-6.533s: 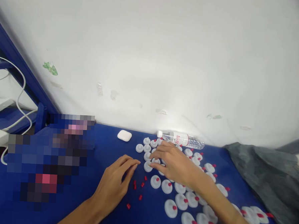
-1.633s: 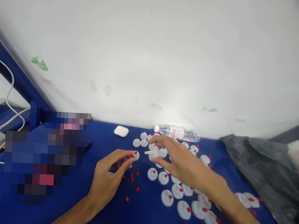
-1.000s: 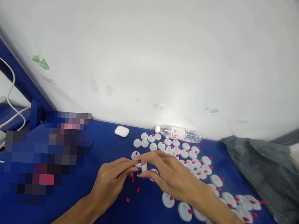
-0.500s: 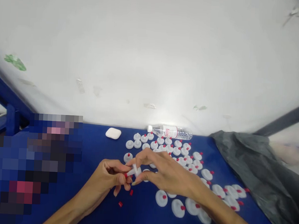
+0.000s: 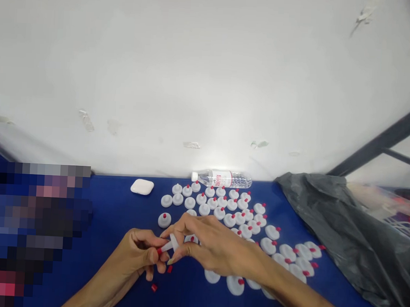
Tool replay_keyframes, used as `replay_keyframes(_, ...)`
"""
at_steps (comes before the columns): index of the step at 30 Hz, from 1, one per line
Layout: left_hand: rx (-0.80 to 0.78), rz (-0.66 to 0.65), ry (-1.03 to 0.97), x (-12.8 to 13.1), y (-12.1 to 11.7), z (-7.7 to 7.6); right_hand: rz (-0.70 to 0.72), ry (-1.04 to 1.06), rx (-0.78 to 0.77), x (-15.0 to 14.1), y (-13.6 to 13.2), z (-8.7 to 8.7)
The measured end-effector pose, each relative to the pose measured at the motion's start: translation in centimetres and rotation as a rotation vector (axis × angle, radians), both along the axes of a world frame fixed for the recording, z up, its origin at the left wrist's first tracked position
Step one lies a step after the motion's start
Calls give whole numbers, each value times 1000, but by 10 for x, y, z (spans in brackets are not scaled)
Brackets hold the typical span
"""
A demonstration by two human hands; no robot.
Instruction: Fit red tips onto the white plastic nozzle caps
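Note:
My left hand [image 5: 134, 256] pinches a small red cap [image 5: 159, 251] at its fingertips. Right against it, my right hand [image 5: 209, 246] grips a white nozzle cap [image 5: 171, 244] by its round base, the spout pointing left into the red cap. Both hands hover low over the blue table [image 5: 119, 217]. Two loose red caps [image 5: 154, 287] lie on the table under my hands. Behind and to the right, several white nozzle caps with red tips [image 5: 229, 220] stand in rows.
A clear water bottle [image 5: 221, 178] lies against the white wall. A white earbud case [image 5: 142, 187] sits at the back left. A crumpled dark plastic bag [image 5: 348, 234] covers the right side. A pixelated patch hides the left part of the table.
My right hand picked a white nozzle cap from the rows and brought it to my left hand, which took up a red cap. The view has swung to the right.

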State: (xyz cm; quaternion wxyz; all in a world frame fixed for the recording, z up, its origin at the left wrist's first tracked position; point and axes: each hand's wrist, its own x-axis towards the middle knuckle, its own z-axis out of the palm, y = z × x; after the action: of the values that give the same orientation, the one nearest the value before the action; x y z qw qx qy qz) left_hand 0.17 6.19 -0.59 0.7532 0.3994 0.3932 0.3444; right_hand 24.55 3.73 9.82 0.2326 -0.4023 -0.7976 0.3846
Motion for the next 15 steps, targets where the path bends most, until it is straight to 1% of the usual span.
replay_keyframes(3,14,18,23,0,-3,2,23,77,-98,1,0,-1)
replay_keyframes(6,56,46,73,2,0,11,-8,40,-104,-2,0,1)
replay_keyframes(8,105,60,125,4,5,21,-71,-25,-67,-5,0,0)
replay_keyframes(11,187,83,215,7,14,37,-203,-86,81,-14,-3,-3)
replay_keyframes(12,237,102,263,7,15,41,-233,-94,135,-17,-4,-5)
replay_keyframes(13,333,135,329,7,15,45,-250,-104,175,-20,-5,-7)
replay_keyframes(15,619,221,475,7,13,49,-245,-146,219,-25,-8,-11)
